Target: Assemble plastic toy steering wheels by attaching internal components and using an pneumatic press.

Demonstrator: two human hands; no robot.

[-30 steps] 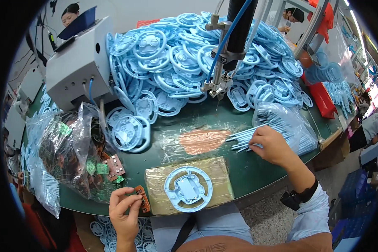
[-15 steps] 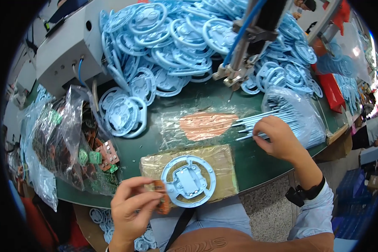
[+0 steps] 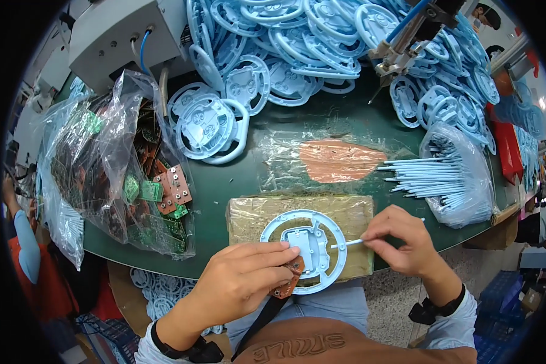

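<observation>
A light blue plastic wheel-shaped frame (image 3: 314, 250) lies on the tape-covered block (image 3: 361, 212) at the table's front edge. My left hand (image 3: 242, 273) pinches a brown circuit board (image 3: 293, 276) over the frame's lower left part; its fingers hide some of the hub. Between thumb and fingers, my right hand (image 3: 400, 241) grips a thin light blue stick (image 3: 348, 242), whose inner end points across the frame's right rim. A bag of similar blue sticks (image 3: 428, 179) lies beyond that hand.
A clear bag of circuit boards (image 3: 112, 176) sits at left, near a grey machine box (image 3: 118, 36). Blue wheel frames (image 3: 297, 36) are heaped at the back. A metal tool head (image 3: 397, 57) overhangs the table. A copper-coloured patch (image 3: 340, 161) lies mid-table.
My right hand has moved left from the bag of sticks, bringing one stick to the frame. My left hand has carried the board right, over the frame. The view has shifted.
</observation>
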